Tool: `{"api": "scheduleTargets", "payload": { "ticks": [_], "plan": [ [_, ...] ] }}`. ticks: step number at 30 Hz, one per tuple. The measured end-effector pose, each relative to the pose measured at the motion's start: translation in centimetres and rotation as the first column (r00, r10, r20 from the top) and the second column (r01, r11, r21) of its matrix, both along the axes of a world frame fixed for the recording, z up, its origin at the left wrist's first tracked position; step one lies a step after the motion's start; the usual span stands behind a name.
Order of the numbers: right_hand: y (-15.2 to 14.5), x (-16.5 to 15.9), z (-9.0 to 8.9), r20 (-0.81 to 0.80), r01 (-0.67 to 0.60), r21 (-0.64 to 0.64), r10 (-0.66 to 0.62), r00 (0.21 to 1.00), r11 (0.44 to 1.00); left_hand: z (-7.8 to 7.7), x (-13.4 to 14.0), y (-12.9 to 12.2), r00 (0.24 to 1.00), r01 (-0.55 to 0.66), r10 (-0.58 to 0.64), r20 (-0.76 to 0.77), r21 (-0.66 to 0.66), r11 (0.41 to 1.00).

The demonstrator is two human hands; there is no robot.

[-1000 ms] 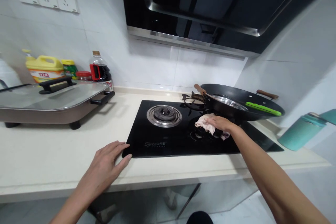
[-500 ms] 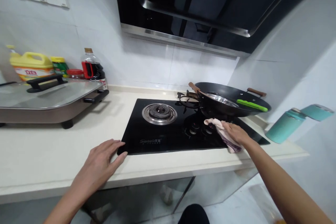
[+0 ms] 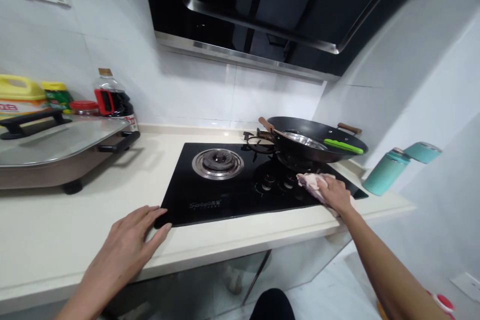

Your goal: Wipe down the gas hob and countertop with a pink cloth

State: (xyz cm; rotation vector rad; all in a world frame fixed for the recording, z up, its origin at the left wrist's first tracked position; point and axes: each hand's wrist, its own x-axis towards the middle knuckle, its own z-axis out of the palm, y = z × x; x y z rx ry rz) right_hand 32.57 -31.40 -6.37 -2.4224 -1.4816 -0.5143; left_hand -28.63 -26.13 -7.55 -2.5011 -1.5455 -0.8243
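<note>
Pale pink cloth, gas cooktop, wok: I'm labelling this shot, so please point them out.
Pale pink cloth (image 3: 312,183): head view, its crumpled left part.
Gas cooktop (image 3: 242,193): head view, bare black glass.
Wok (image 3: 302,154): head view, dark outer wall.

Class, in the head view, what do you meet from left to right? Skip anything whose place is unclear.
Yellow jug, green container, red-lidded jar, dark-liquid bottle, uncovered burner, cloth under the right hand, teal flask.

Tiled wall (image 3: 198,91), black range hood (image 3: 255,5), pale floor (image 3: 318,297)
</note>
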Motion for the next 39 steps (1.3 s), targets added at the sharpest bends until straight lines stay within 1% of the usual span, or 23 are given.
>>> {"api": "scheduleTargets", "payload": {
  "ticks": [2,4,6,8,10,13,15,16,17,18,20,22,24,26,27,28,29,30,31,33,35,37,39],
  "plan": [
    [-1.0,-2.1,-0.4,-0.03,0.022,-0.009,-0.022,0.999,1.0,-0.2,0.0,0.2,1.0,0.016,-0.016,-0.004,0.025,1.0],
    [-2.3,-5.0,-0.7,-0.045,-0.021,-0.008,0.021,0.999,1.0,-0.3,0.0,0.4,1.0,0.02,-0.02,0.002,0.039,0.999],
    [-3.7,-8.8,-0.7,-0.07,-0.122,0.033,0.124,0.99,0.992,-0.3,0.1,0.5,1.0,0.018,-0.018,0.007,0.039,0.999],
    [-4.8,-13.4,-0.3,-0.109,-0.269,0.103,0.28,0.954,0.958,-0.4,0.1,0.6,1.0,0.017,-0.017,0.006,0.032,0.999],
    [-5.5,-18.1,0.3,-0.166,-0.429,0.151,0.451,0.877,0.891,-0.4,0.0,0.6,1.0,0.016,-0.016,0.002,0.026,1.0],
    [-5.6,-23.9,1.2,-0.249,-0.633,0.171,0.655,0.713,0.755,-0.4,-0.2,0.7,1.0,0.013,-0.013,-0.004,0.007,1.0],
    [-5.3,-25.9,1.5,-0.27,-0.725,0.171,0.74,0.617,0.667,-0.3,-0.3,0.7,1.0,0.008,-0.008,-0.005,-0.006,1.0],
    [-5.1,-26.2,1.6,-0.27,-0.754,0.172,0.767,0.582,0.634,-0.2,-0.3,0.7,1.0,0.006,-0.006,-0.004,-0.007,1.0],
    [-5.0,-26.1,1.6,-0.264,-0.771,0.177,0.784,0.561,0.612,-0.1,-0.4,0.7,1.0,0.006,-0.006,-0.005,-0.01,1.0],
    [-4.8,-25.6,1.4,-0.254,-0.778,0.183,0.793,0.553,0.601,0.0,-0.4,0.7,1.0,0.005,-0.005,-0.006,-0.015,1.0],
    [-4.6,-23.5,0.9,-0.228,-0.767,0.204,0.792,0.567,0.608,0.3,-0.4,0.7,1.0,0.0,0.0,0.0,-0.037,0.999],
    [-4.4,-20.1,0.2,-0.191,-0.725,0.239,0.764,0.616,0.645,0.5,-0.4,0.7,1.0,-0.012,0.013,0.014,-0.068,0.998],
    [-4.3,-15.7,-0.7,-0.157,-0.649,0.278,0.7,0.696,0.708,0.8,-0.3,0.7,0.999,-0.028,0.03,0.025,-0.087,0.996],
    [-4.3,-10.5,-1.5,-0.133,-0.536,0.287,0.588,0.798,0.794,0.9,-0.2,0.7,0.999,-0.033,0.035,0.03,-0.09,0.995],
    [-4.4,-7.8,-1.8,-0.129,-0.458,0.276,0.505,0.853,0.845,1.0,-0.2,0.7,0.999,-0.032,0.035,0.033,-0.092,0.995],
    [-4.6,-5.2,-2.1,-0.134,-0.357,0.246,0.396,0.908,0.901,1.0,-0.2,0.8,0.999,-0.032,0.036,0.039,-0.092,0.995],
    [-4.9,-2.6,-2.3,-0.147,-0.239,0.218,0.274,0.95,0.946,1.1,-0.1,0.8,0.998,-0.033,0.037,0.043,-0.095,0.995],
    [-5.2,-0.3,-2.4,-0.162,-0.152,0.213,0.188,0.969,0.965,1.1,-0.1,0.9,0.998,-0.036,0.041,0.046,-0.099,0.994],
    [-5.6,1.9,-2.4,-0.176,-0.076,0.207,0.113,0.978,0.975,1.1,-0.1,1.0,0.998,-0.04,0.045,0.047,-0.104,0.994],
    [-6.3,5.5,-2.2,-0.204,0.045,0.197,-0.004,0.979,0.979,1.0,-0.1,1.1,0.997,-0.05,0.056,0.05,-0.104,0.993],
    [-6.9,8.1,-1.8,-0.223,0.14,0.172,-0.1,0.97,0.975,1.0,-0.1,1.2,0.997,-0.055,0.06,0.05,-0.106,0.993],
    [-7.3,9.6,-1.5,-0.236,0.213,0.148,-0.175,0.956,0.966,1.0,-0.1,1.2,0.997,-0.055,0.061,0.05,-0.104,0.993],
    [-7.5,10.0,-1.3,-0.241,0.274,0.136,-0.237,0.941,0.952,1.1,0.0,1.1,0.997,-0.053,0.058,0.046,-0.105,0.993]
  ]
}}
